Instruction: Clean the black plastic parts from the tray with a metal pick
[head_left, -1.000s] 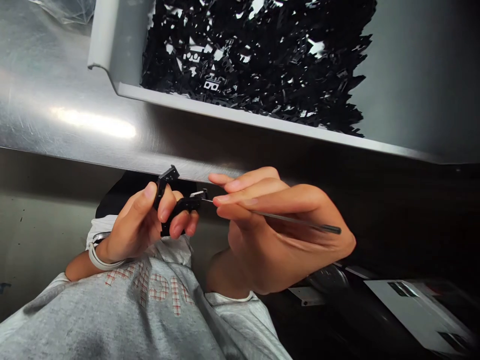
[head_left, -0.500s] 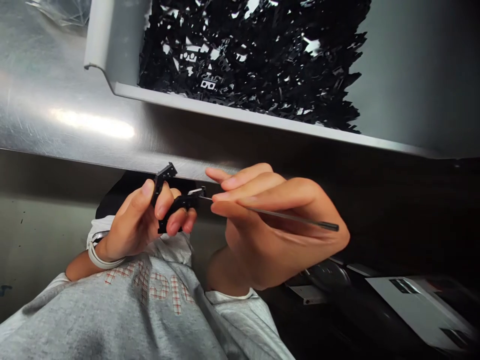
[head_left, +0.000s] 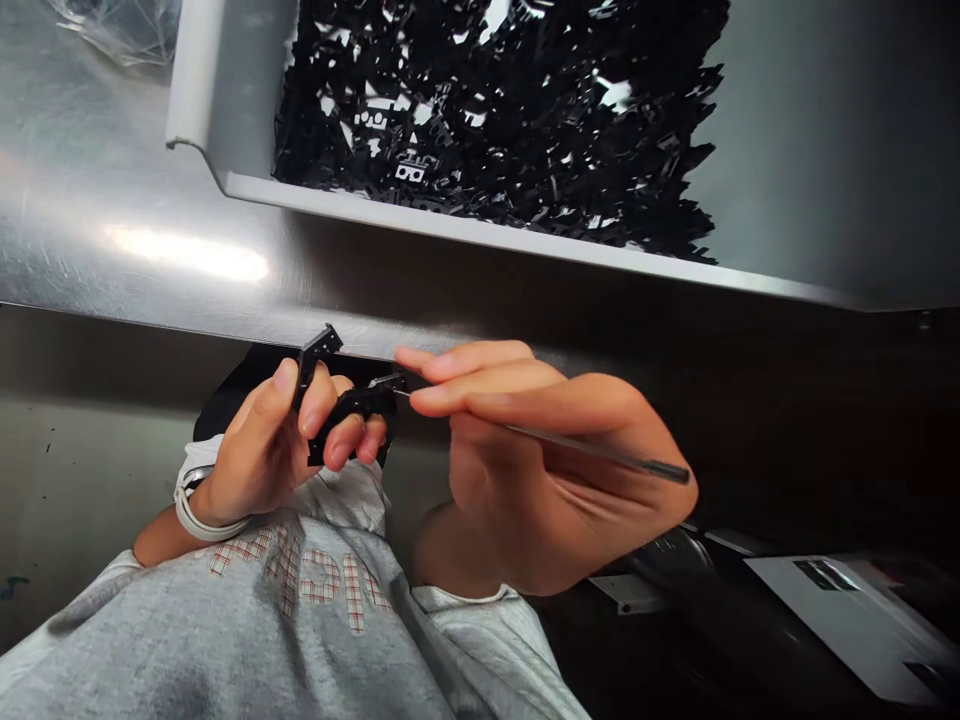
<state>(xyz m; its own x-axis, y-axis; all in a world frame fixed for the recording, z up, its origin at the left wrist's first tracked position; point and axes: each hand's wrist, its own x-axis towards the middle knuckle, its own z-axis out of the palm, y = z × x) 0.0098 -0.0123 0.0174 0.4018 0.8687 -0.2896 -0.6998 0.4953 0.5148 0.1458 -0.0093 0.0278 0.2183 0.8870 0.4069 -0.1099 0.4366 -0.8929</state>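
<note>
In the head view, my left hand [head_left: 259, 445] is closed around two black plastic parts. One angled black part [head_left: 318, 352] is pinched between thumb and index finger and sticks up past them. A second, longer black part [head_left: 354, 403] lies across the other fingers and points right. My right hand [head_left: 555, 460] pinches a thin metal rod [head_left: 600, 453] with a dark rear end. Its fine tip meets the right end of the longer part, where a small shiny piece [head_left: 387, 382] shows; whether the two touch, I cannot tell.
Above my hands, a large pale tray [head_left: 465, 228] holds a heap of small black parts [head_left: 525, 130]. It stands on a shiny metal table [head_left: 82, 220], whose front edge runs just beyond my fingers. A clear plastic bag [head_left: 135, 25] is at upper left. Pale flat panels [head_left: 832, 615] are at lower right.
Both hands have shifted slightly left with what they hold. The rod's rear end has dipped a little, and my right fingers lie closer together above it.
</note>
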